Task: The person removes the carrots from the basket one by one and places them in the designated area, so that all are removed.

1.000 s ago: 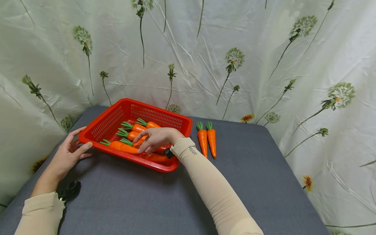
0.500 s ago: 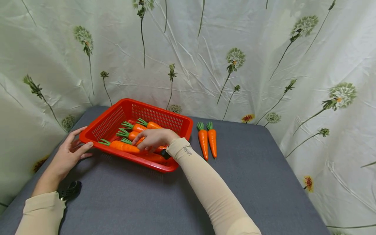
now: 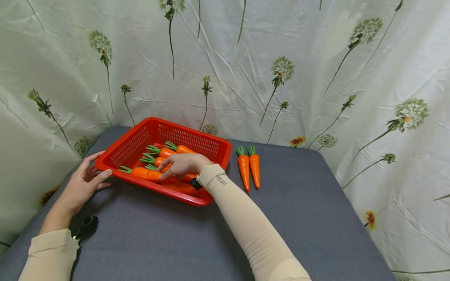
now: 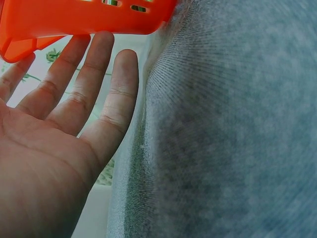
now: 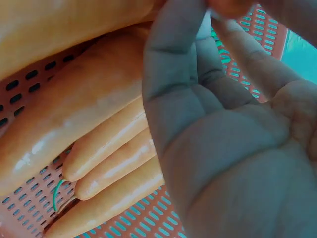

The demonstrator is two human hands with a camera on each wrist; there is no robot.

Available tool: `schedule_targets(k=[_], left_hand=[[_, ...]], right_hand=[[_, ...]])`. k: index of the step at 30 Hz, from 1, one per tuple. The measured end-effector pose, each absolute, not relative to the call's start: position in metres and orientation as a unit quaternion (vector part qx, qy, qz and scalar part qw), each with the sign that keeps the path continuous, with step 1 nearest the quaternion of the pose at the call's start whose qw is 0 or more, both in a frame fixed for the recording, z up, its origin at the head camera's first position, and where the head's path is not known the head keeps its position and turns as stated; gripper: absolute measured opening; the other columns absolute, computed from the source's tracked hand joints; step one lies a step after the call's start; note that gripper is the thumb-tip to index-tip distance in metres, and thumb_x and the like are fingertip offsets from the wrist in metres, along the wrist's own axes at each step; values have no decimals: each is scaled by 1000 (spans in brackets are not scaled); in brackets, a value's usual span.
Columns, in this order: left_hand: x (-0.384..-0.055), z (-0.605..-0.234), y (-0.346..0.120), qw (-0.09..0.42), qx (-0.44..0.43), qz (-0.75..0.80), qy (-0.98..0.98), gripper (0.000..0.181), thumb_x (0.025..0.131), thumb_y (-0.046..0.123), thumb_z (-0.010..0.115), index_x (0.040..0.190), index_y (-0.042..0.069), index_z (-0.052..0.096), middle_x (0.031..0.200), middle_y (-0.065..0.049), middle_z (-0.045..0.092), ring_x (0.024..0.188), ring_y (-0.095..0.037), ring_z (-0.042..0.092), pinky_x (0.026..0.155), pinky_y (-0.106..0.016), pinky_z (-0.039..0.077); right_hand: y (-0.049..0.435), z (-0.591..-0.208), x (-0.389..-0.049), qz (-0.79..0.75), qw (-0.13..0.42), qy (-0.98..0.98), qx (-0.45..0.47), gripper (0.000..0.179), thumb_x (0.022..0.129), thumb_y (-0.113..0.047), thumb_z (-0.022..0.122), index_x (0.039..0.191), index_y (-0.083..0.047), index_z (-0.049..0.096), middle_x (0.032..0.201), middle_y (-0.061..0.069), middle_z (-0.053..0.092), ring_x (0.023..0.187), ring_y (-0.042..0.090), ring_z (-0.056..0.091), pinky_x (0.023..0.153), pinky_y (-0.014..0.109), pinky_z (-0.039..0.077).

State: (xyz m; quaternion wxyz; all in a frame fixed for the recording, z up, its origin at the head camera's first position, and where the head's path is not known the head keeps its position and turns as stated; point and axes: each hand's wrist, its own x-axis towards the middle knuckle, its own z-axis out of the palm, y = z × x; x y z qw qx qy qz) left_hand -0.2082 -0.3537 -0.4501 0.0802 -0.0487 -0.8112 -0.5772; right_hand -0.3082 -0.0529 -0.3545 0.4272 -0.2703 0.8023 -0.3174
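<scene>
A red plastic basket [image 3: 121, 141] with slotted walls stands at the left, holding several orange carrots with green tops. My left hand [image 3: 79, 189] is at its near left corner, thumb by the front rim and fingers along the outer side. In the left wrist view those fingers [image 4: 94, 74] are nearly straight, tips at the basket wall. Inside the basket, my right hand [image 3: 184, 163] pinches a carrot [image 5: 230, 7] between thumb and bent fingers; the hand hides most of it. Another carrot [image 3: 145, 174] lies along the front wall, close to the thumb.
Two carrots [image 3: 243, 171] lie side by side on the grey tabletop [image 3: 299, 214], right of the basket, tops pointing away. A pale curtain [image 3: 239, 70] printed with dandelions hangs behind the table. A black strap [image 3: 86, 226] is at the left wrist.
My right hand has shifted slightly left inside the basket, its fingers coming in closer among the carrots. The front carrot has slid a little left. My left hand keeps its place.
</scene>
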Motion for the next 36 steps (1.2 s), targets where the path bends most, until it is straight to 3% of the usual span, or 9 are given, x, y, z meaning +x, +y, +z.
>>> schedule_targets(k=[5,15,22,25,28,31,33,36], left_hand=[[-207,-450,-355,81,-51,-579,-809,72,101,11,60,159,29,22,131,12,46,100,14,57,69,-22,60],[-208,-452,-354,79,-62,-598,-795,71,100,9,59,159,27,23,130,14,46,100,13,59,70,-22,60],[-208,-452,-354,82,-46,-560,-823,72,102,15,59,160,30,20,143,-9,43,101,16,55,71,-22,60],[-209,-451,-353,84,-45,-558,-824,72,101,14,59,160,29,20,141,-8,44,100,15,56,71,-22,60],[-208,-451,-353,84,-47,-562,-822,72,101,14,60,160,29,20,140,-6,45,100,15,56,71,-22,60],[-207,-450,-353,82,-47,-566,-819,72,101,14,59,160,29,20,140,-4,45,100,16,56,71,-22,60],[-207,-450,-353,81,-48,-569,-817,72,101,14,59,160,29,21,140,-1,45,101,15,56,71,-22,60],[-207,-450,-352,81,-47,-574,-813,71,101,14,60,159,30,22,138,5,46,101,15,57,71,-22,60]], right_hand=[[-56,-350,-307,-273,406,820,-297,45,98,-24,65,142,-18,57,153,-5,44,117,7,50,88,21,51],[-60,-343,-306,-214,400,836,-308,48,101,-24,60,147,-23,50,156,-9,40,123,6,47,94,22,49],[-52,-342,-309,-221,383,841,-311,44,99,-19,60,143,-22,55,149,-5,49,136,11,42,106,25,43],[-49,-342,-312,-219,378,846,-306,42,98,-18,61,140,-22,57,145,-5,50,125,6,43,101,22,42],[-45,-340,-314,-208,396,844,-295,45,98,-15,61,142,-23,55,139,-3,49,94,7,48,80,21,43],[-43,-335,-314,-193,426,840,-274,48,98,-14,60,144,-25,52,132,-1,47,65,10,36,62,22,36],[-43,-332,-313,-180,442,839,-261,48,98,-14,61,144,-25,50,127,0,46,60,11,32,58,23,35],[-43,-328,-313,-171,453,840,-246,47,98,-15,62,143,-26,50,123,0,45,68,10,42,64,22,43]])
